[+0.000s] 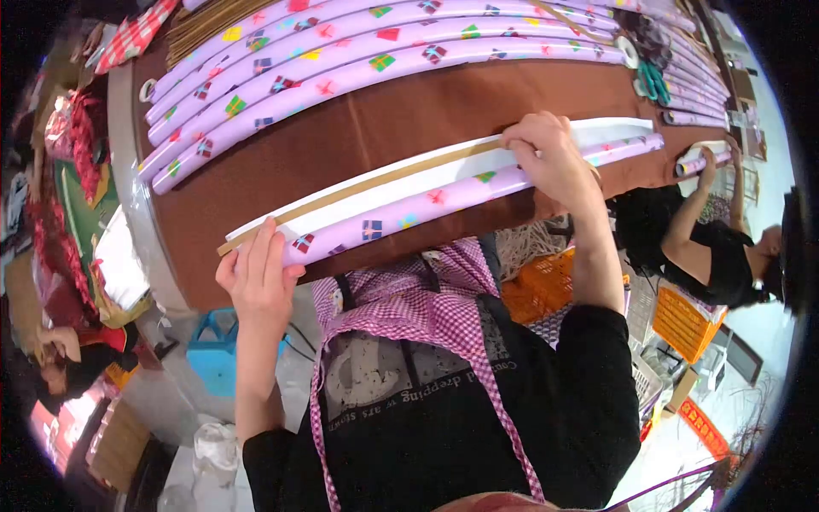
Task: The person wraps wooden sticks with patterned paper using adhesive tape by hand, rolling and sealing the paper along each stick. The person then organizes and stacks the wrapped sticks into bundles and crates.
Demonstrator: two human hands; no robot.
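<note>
A lilac wrapping paper roll (426, 200) printed with gift boxes lies partly unrolled, its white underside facing up. Along that white sheet runs a thin brown strip (367, 183). At the near end, my left hand (258, 266) has its fingers over the strip and paper, with the thumb against the end of the roll. Farther right, my right hand (550, 154) is closed, fingers curled down at the strip and the paper edge. What lies beneath its fingertips is hidden.
Several finished-looking lilac rolls (384, 64) lie across the brown table (341, 128). Scissors with teal handles (653, 84) are at the right. Another person (712, 247) handles a roll there. A blue stool (212, 352) and an orange crate (542, 290) stand below the table.
</note>
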